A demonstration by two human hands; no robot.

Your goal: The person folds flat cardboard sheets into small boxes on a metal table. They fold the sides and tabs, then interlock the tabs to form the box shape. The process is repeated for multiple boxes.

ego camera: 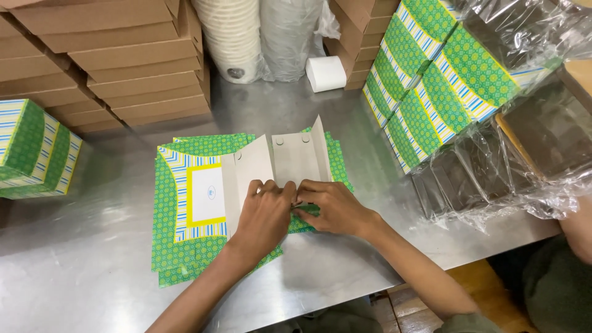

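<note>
Two bare hands are working right at the near edge of a steel table point(92, 246). Left hand point(264, 216) and right hand point(333, 208) sit side by side, fingertips pinching the lower edge of a half-folded box blank point(277, 161), grey inside up, with two flaps standing up and two small round marks near its top. That blank lies mid-table on a loose pile of flat green patterned blanks point(191, 203); can't really count the sheets, they overlap.

Further left, one stack of folded green boxes point(34, 151). To the right, a bigger block of green boxes point(431, 86) leans beside clear plastic-wrapped bundles point(524, 154). At the back: two piles of brown cardboard point(117, 55), two sleeves of stacked white cups point(234, 37), and one white roll point(325, 73).
</note>
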